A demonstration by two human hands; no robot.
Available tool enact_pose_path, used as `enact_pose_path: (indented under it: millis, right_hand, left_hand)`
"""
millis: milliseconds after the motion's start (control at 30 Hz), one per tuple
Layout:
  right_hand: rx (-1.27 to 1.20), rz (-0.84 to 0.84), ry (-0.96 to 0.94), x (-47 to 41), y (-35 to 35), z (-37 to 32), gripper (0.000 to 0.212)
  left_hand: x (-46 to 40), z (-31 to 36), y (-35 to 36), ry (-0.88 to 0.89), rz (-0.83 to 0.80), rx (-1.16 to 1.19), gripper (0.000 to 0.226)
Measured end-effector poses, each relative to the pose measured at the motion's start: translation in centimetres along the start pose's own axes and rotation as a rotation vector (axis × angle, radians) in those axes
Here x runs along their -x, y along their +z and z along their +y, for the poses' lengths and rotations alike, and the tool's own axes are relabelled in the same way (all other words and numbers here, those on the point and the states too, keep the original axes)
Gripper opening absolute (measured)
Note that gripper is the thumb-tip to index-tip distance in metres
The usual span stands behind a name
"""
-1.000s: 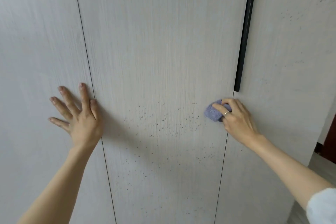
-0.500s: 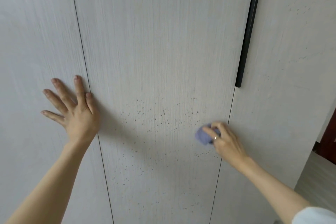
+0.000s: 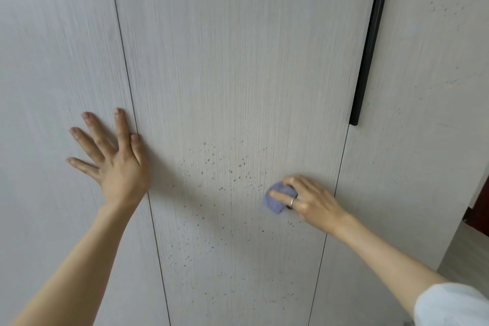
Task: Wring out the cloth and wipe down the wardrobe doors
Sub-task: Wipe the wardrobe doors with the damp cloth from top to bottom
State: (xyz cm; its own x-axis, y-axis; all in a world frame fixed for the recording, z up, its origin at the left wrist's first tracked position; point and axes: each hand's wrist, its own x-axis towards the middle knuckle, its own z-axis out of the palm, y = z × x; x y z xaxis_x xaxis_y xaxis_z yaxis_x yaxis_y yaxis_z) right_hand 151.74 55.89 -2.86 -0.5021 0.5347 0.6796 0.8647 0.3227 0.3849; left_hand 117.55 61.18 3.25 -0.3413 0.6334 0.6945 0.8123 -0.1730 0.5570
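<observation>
Three pale wood-grain wardrobe doors were seen side by side, filling almost the whole view. The middle door (image 3: 238, 74) was flanked by the left door (image 3: 53, 61) and the right door (image 3: 423, 87), with a thin dark seam between each pair. A long black handle (image 3: 370, 42) was mounted upright along the seam between the middle and right doors, its lower end well above the right hand. A scatter of small dark specks (image 3: 232, 167) was spread over the lower part of the middle door, between the two hands and below them.

The left hand (image 3: 116, 164) was laid flat against the left door just beside the seam, its fingers straight and spread wide, the thumb lying along the seam. The right hand (image 3: 309, 201) was held against the middle door near its right edge, its fingers curled over a bunched purple cloth (image 3: 275, 201), which was pressed to the door's surface at the right edge of the specks. A ring (image 3: 291, 202) was worn on one finger of that hand. A white sleeve (image 3: 449, 307) was visible at the near right corner
</observation>
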Motion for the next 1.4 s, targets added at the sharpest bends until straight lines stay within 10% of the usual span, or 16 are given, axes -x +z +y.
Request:
enact_pose_path:
  millis: [200, 500, 733, 833, 1033, 1233, 1400]
  right_hand:
    - [-0.187, 0.599, 0.511, -9.7, -5.4, 2.7, 0.035]
    - [-0.07, 0.02, -0.239, -2.9, 1.8, -4.7, 0.023]
    - [-0.234, 0.571, 0.312, -12.1, -3.6, -1.9, 0.039]
    - [-0.231, 0.503, 0.347, -11.8, -2.0, -4.7, 0.032]
    - [0.005, 0.192, -0.391, -6.8, 2.5, -7.2, 0.027]
    - [-0.236, 0.514, 0.341, -15.1, -4.0, -5.8, 0.038]
    - [-0.277, 0.391, 0.179, -13.5, -0.2, -9.9, 0.03]
  left_hand:
    - [0.0, -0.1, 0.1, 0.003, -0.001, -0.004, 0.051]
    - [0.2, -0.1, -0.2, 0.013, -0.01, -0.008, 0.051]
    - [0.3, -0.3, -0.3, 0.015, -0.019, -0.016, 0.051]
    - [0.5, -0.5, -0.3, 0.022, -0.023, -0.026, 0.051]
    - [0.6, -1.0, -0.5, 0.02, -0.049, -0.046, 0.05]
    - [0.7, -1.5, -0.2, 0.036, -0.046, -0.048, 0.051]
    - [0.7, -2.2, 0.1, 0.06, -0.04, -0.061, 0.052]
